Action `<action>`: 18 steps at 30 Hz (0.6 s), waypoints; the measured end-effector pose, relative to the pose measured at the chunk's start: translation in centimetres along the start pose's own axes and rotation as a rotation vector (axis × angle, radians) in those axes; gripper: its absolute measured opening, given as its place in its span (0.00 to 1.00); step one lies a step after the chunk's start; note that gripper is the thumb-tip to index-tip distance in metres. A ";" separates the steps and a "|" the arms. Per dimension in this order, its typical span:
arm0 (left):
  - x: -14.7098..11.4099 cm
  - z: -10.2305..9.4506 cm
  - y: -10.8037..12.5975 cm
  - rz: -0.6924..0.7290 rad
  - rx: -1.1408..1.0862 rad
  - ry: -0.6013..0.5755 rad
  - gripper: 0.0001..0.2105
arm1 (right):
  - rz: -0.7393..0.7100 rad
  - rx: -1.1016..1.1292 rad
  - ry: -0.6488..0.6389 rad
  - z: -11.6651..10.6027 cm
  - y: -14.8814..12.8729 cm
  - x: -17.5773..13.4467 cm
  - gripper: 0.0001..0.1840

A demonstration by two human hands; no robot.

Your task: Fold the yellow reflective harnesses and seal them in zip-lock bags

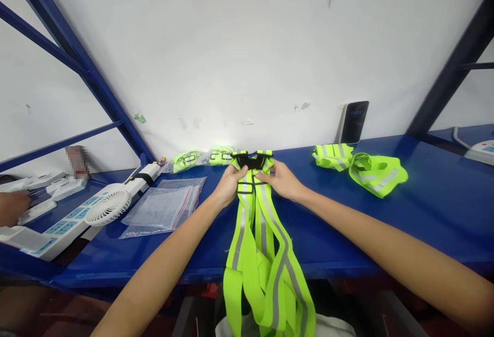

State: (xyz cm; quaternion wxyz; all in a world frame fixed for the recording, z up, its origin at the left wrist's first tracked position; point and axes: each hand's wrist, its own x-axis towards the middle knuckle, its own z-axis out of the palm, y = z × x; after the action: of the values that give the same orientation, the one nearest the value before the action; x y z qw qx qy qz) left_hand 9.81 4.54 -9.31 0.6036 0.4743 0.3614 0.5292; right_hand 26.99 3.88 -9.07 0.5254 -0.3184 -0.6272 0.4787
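Grips yellow-green reflective harness [264, 270] by black-trimmed end with left hand [229, 183] and right hand [284, 180] | dangles straps [233, 296] past near edge of blue table [332, 224] | has clear bags [162, 206], white fan [108, 207] at left; yellow-green bundles [378, 175], black-faced device [354, 121] at right

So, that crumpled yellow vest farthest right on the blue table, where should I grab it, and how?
Probably pinch the right end of the crumpled vest from above and the right: the fabric looks soft and spreads out there on the blue table, while its left end crowds another vest.
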 end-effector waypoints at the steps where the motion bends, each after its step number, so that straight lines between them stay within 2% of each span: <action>1: 0.1 -0.1 -0.2 0.022 0.014 0.026 0.16 | -0.034 -0.020 0.015 0.1 0.1 0.0 0.24; 3: 0.3 -0.2 -0.6 0.091 0.035 0.022 0.17 | -0.086 -0.041 0.039 0.1 0.2 0.0 0.29; 5: 0.5 -0.3 -1.0 0.168 0.040 -0.039 0.20 | -0.090 -0.026 0.041 0.2 0.3 -0.1 0.32; 9: 0.5 -0.2 -1.3 0.270 0.073 -0.110 0.23 | 0.015 0.083 0.074 0.7 0.5 -0.2 0.26; 12: 0.7 -0.5 -1.4 0.310 0.113 -0.111 0.21 | 0.163 0.241 0.097 0.9 0.1 -0.4 0.27; 15: 1.1 -1.1 -1.4 0.369 0.190 -0.048 0.17 | 0.405 0.413 -0.034 0.6 -1.0 -0.5 0.21; 17: 1.4 -1.5 -1.3 0.417 0.265 -0.018 0.13 | 0.464 0.482 -0.091 0.4 -1.6 -0.4 0.16; 18: 1.5 -1.6 -1.3 0.436 0.303 -0.016 0.11 | 0.452 0.488 -0.073 0.3 -1.8 -0.4 0.15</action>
State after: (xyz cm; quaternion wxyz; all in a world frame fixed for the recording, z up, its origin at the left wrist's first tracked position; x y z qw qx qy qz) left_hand 8.94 6.29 -10.88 0.4003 0.6301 0.3210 0.5829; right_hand 27.00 2.87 -7.56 0.4437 -0.2968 -0.4260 0.7304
